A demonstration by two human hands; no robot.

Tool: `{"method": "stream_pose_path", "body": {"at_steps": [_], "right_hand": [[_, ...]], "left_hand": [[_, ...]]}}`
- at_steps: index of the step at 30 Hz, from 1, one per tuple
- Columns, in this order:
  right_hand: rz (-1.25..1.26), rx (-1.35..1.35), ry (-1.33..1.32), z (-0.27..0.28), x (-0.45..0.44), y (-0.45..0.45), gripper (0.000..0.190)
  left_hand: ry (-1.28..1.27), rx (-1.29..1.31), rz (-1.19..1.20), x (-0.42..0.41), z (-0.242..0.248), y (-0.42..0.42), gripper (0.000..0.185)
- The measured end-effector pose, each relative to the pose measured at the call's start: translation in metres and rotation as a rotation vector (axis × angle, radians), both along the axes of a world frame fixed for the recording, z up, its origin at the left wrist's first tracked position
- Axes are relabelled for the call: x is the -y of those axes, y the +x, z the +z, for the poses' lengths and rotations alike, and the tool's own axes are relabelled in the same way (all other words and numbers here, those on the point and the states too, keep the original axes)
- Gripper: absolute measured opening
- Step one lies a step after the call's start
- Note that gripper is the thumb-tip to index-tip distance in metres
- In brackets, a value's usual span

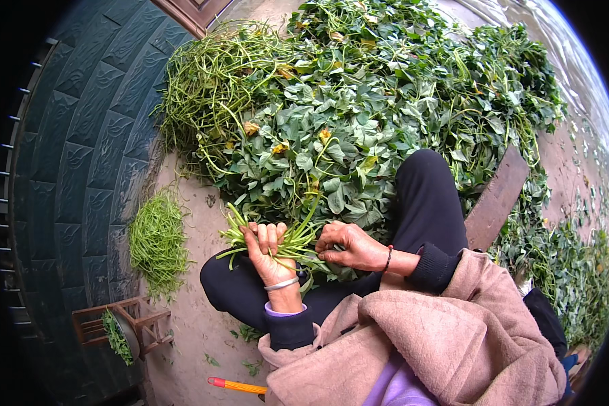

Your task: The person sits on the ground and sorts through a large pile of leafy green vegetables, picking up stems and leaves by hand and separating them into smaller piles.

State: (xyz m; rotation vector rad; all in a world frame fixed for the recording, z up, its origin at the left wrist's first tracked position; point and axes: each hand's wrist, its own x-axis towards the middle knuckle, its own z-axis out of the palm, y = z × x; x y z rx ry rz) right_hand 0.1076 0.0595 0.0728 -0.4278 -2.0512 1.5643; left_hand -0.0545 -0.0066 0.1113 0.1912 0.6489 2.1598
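Observation:
My left hand (pixel 269 251), with a silvery bangle at its wrist, is closed around a loose bundle of green leaf stalks (pixel 294 243) above my bent leg. The stalk ends fan out on both sides of the fist. At the right end of the bundle, the thumb and fingers of my right hand (pixel 347 246) pinch at stalks or leaves; the exact piece is partly hidden by the fingers. A dark beaded band circles that wrist. Directly ahead lies a large heap of leafy vines (pixel 355 116), probably sweet potato, with some yellowed leaves.
A pile of stripped stalks (pixel 158 243) lies on the concrete floor by the dark tiled wall (pixel 81 162). Bare vines (pixel 218 86) are heaped farther back. A small wooden chair (pixel 149 325) supports a bowl of greens (pixel 116 337). A board (pixel 497 198) leans at right; an orange handle (pixel 238 385) lies below.

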Motion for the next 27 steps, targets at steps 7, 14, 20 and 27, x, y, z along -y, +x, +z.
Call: {"method": "stream_pose_path", "body": {"at_steps": [7, 14, 20, 27], "right_hand": [[-0.172, -0.013, -0.514, -0.003, -0.003, -0.001, 0.014], [-0.323, -0.027, -0.119, 0.0, -0.012, 0.001, 0.011], [-0.42, 0.2, 0.793, 0.01, -0.019, -0.001, 0.024], [-0.551, 0.31, 0.633, -0.005, -0.028, -0.003, 0.018]], "left_hand": [[0.023, -0.03, -0.083, 0.0, -0.004, 0.001, 0.026], [0.002, -0.012, -0.105, -0.003, -0.007, 0.006, 0.024], [0.003, -0.027, -0.133, -0.003, -0.011, 0.006, 0.023], [-0.014, -0.059, -0.174, -0.005, -0.014, 0.011, 0.024]]}}
